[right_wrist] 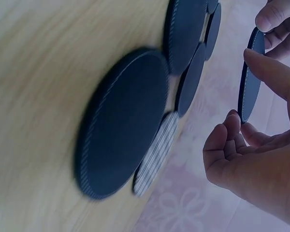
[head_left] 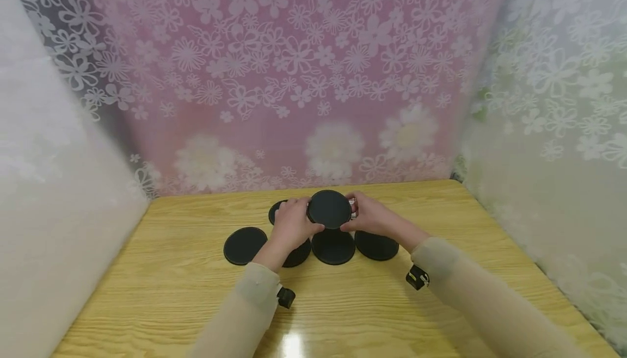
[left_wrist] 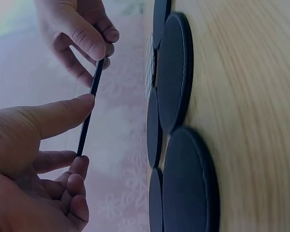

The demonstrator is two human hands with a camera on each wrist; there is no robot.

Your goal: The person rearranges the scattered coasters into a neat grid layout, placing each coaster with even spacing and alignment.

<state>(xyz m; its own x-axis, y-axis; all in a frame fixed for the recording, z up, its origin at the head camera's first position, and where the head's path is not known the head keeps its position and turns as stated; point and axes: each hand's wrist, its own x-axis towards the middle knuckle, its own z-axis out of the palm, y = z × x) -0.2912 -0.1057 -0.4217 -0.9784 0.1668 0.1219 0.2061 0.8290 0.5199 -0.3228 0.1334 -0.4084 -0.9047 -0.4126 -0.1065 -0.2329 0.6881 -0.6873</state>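
Flowered sheeting backs a wooden table [head_left: 441, 298], above which a black round coaster [head_left: 329, 209] is held by its rim, pinched between the left hand [head_left: 290, 226] and the right hand [head_left: 369, 215]. Below it, other black coasters [head_left: 244, 245] are spread flat on the wood.

No words, numbers, labels or signs can be read anywhere. The round black mat [head_left: 329, 209] held up between the two hands is plain, and so are the other black mats [head_left: 244, 245] lying on the wooden table [head_left: 171, 292]. The curtains [head_left: 294, 75] behind show only flower shapes, with no letters on them.
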